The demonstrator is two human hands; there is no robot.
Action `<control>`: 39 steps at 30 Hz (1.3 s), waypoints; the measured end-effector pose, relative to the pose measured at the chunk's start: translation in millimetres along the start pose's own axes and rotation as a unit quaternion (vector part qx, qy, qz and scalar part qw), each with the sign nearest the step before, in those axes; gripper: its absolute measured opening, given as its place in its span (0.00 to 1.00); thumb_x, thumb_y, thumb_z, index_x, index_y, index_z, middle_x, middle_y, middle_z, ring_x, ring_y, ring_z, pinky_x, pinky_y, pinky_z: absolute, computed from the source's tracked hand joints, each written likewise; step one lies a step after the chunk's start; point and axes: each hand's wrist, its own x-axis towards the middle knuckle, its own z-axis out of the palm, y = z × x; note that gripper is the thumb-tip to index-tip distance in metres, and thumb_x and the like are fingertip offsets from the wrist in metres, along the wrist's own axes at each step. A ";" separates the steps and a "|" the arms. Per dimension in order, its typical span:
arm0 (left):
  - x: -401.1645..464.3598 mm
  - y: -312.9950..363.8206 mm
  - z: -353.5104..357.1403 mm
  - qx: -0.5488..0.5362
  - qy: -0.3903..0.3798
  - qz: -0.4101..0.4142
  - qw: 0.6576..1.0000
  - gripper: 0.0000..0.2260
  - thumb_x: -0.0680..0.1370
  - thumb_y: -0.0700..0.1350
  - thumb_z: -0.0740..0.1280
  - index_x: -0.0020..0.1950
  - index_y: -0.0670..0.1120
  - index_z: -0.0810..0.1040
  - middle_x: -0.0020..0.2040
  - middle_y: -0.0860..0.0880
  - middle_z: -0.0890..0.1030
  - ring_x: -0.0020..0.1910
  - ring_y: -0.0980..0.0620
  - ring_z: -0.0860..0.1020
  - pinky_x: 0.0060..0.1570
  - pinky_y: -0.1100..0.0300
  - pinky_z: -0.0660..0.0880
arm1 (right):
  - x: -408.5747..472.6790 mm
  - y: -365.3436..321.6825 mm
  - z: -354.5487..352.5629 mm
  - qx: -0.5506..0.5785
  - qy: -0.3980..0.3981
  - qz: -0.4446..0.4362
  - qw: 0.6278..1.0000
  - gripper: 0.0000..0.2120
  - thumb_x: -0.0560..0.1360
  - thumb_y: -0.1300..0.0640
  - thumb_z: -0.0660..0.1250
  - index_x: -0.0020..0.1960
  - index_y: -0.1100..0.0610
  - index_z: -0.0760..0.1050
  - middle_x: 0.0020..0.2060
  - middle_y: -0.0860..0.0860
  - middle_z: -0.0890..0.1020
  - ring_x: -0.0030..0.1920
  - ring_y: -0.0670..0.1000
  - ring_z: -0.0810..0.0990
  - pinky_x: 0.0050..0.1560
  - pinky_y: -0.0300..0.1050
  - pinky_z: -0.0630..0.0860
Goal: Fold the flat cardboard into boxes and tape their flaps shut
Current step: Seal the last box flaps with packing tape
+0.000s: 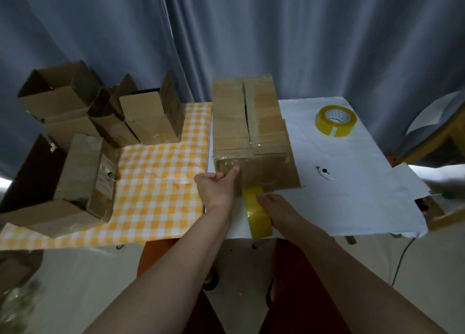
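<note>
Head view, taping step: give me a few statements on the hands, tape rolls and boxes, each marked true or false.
1. The right hand grips a yellow tape roll at the near face of the box. True.
2. The left hand lies flat on the checked cloth. False: it presses on the box's near left corner.
3. A second tape roll sits on the white cloth. True.
4. The boxes on the left are all taped shut on top. False: several stand open-topped.
</note>
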 end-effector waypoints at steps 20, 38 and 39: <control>16.2 -22.5 19.4 -0.032 -0.117 -0.094 0.988 0.16 0.70 0.34 0.74 0.45 0.47 0.70 0.43 0.48 0.81 0.40 0.53 0.78 0.41 0.59 0.73 | 90.5 46.2 -130.7 -0.329 0.285 -0.004 0.900 0.23 0.80 0.56 0.58 0.73 0.60 0.62 0.73 0.58 0.61 0.73 0.58 0.57 0.70 0.51 0.55; 22.2 -23.4 6.4 -0.040 -0.257 -0.148 0.954 0.04 0.74 0.46 0.71 0.42 0.47 0.80 0.39 0.51 0.82 0.38 0.57 0.80 0.41 0.61 0.77 | 69.2 45.1 -125.8 -0.123 0.356 -0.149 0.914 0.09 0.74 0.61 0.69 0.53 0.64 0.79 0.46 0.59 0.80 0.46 0.58 0.79 0.42 0.45 0.73; 21.9 -23.0 6.0 -0.043 -0.261 -0.147 0.953 0.04 0.74 0.46 0.71 0.42 0.48 0.80 0.38 0.52 0.82 0.37 0.58 0.80 0.40 0.62 0.77 | 53.9 42.6 -116.0 -0.116 0.358 -0.196 0.905 0.08 0.74 0.62 0.68 0.52 0.63 0.79 0.47 0.58 0.80 0.48 0.58 0.79 0.43 0.44 0.73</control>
